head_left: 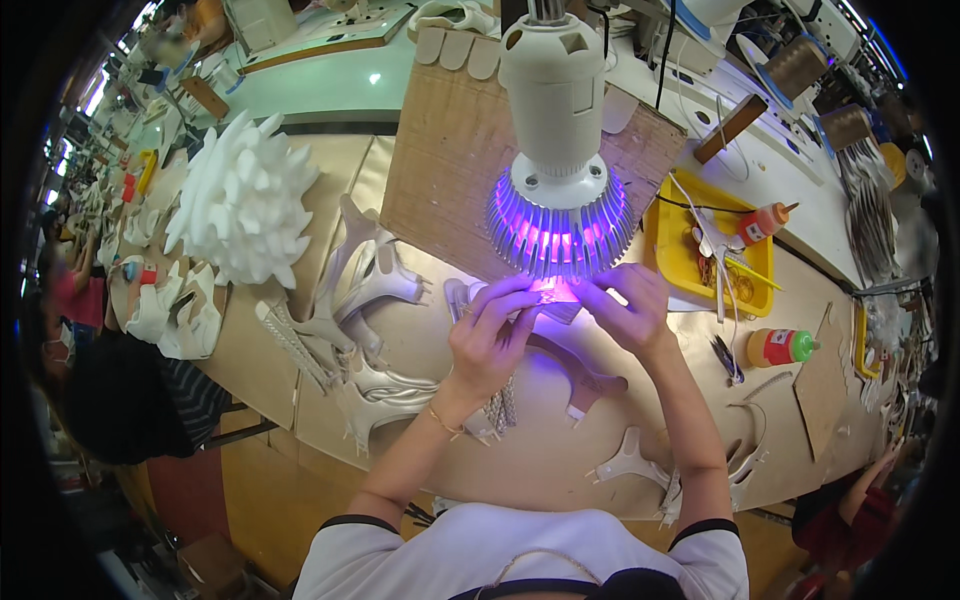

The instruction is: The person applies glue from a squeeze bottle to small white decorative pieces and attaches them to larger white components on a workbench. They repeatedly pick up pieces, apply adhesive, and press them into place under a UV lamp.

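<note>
A white lamp point(553, 120) with a finned metal head glows purple right above my hands. My left hand point(488, 340) and my right hand point(632, 312) are closed, fingertips pinching the two ends of a small pale shoe-strap piece point(556, 290) in the bright light. Glare and fingers hide much of this piece. Below it a curved shoe-upper piece point(580, 375) lies on the table, tinted purple. Left of my left forearm, several silvery shoe uppers point(370, 285) and a braided strap point(290, 340) are piled.
A wooden board point(440, 150) lies behind the lamp. To the right are a yellow tray point(665, 235) with scissors point(715, 245), a green-capped glue bottle point(780, 347) and small snips point(727, 358). A spiky white foam cluster point(245, 200) stands at left. More uppers point(632, 460) lie near the front edge.
</note>
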Action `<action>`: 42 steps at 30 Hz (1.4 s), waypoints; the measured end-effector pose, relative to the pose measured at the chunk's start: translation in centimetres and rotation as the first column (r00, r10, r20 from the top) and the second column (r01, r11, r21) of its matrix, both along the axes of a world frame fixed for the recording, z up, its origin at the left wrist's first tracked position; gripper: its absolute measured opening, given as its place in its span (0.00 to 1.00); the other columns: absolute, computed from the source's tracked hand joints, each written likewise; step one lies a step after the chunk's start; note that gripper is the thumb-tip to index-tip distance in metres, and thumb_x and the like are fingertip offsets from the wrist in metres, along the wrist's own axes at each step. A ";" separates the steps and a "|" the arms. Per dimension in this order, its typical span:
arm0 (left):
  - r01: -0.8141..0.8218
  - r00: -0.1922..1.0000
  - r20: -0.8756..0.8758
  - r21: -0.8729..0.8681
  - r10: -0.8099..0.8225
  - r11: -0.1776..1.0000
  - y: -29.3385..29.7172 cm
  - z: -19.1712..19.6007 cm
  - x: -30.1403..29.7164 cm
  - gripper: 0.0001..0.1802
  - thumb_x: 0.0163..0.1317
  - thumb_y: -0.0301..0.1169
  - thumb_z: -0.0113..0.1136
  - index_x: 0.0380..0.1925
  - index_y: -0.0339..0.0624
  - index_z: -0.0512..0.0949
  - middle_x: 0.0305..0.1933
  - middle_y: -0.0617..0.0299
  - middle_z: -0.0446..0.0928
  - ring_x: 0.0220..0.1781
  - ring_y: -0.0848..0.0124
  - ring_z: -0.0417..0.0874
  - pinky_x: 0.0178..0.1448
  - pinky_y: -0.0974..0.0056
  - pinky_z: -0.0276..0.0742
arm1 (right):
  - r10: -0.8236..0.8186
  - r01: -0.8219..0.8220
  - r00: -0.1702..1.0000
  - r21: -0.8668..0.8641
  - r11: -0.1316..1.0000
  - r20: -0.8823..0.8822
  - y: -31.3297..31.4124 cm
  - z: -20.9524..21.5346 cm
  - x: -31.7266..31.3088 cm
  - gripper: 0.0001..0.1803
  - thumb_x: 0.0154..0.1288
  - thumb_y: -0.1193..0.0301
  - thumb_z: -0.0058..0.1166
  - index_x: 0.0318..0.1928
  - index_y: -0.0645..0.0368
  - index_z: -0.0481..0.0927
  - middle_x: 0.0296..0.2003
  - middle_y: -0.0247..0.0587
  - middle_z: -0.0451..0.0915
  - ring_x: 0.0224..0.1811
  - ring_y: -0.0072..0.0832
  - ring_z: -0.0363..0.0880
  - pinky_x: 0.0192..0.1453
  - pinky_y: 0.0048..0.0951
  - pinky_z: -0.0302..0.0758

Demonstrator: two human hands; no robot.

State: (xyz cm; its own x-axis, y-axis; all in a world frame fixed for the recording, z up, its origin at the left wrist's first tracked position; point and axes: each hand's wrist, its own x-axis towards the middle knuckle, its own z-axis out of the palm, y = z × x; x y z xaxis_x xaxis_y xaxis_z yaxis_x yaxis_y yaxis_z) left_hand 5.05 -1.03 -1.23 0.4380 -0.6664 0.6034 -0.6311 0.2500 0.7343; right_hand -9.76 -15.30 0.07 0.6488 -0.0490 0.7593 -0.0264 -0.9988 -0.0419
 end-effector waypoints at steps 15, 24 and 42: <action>0.134 0.988 -0.098 0.114 -0.123 0.984 0.0 2.1 -1.4 0.11 0.58 0.16 0.59 0.41 0.33 0.80 0.41 0.54 0.82 0.40 0.68 0.84 0.44 0.67 0.80 | -0.097 0.100 0.995 0.085 0.991 -0.038 1.9 3.0 -2.3 0.19 0.41 0.70 0.63 0.40 0.52 0.84 0.25 0.29 0.76 0.22 0.21 0.73 0.25 0.22 0.68; 0.666 0.131 -0.886 -0.253 -0.444 0.702 3.3 8.5 -3.5 0.04 0.66 0.23 0.50 0.33 0.32 0.72 0.31 0.46 0.80 0.34 0.65 0.84 0.35 0.67 0.78 | -0.091 0.139 0.989 0.526 0.839 -0.117 5.1 9.3 -11.2 0.24 0.54 0.73 0.61 0.54 0.56 0.76 0.37 0.40 0.80 0.34 0.35 0.79 0.35 0.31 0.75; 0.729 0.587 -0.769 0.368 -0.252 0.577 -1.5 0.4 -3.7 0.14 0.70 0.35 0.50 0.46 0.35 0.72 0.37 0.53 0.81 0.36 0.69 0.84 0.38 0.69 0.80 | -0.732 0.859 -0.034 -0.394 0.327 -0.681 -3.2 4.8 -26.6 0.27 0.42 0.74 0.64 0.49 0.56 0.76 0.44 0.42 0.75 0.56 0.36 0.70 0.70 0.44 0.54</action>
State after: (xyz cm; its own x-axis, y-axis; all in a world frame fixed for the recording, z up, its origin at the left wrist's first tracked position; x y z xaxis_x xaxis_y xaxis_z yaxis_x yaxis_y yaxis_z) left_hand 1.36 -2.49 -0.78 -0.0168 -0.9635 -0.2671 0.0693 -0.2676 0.9610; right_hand -36.34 -18.47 4.91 0.3234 -0.9451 0.0463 -0.8785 -0.2817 0.3857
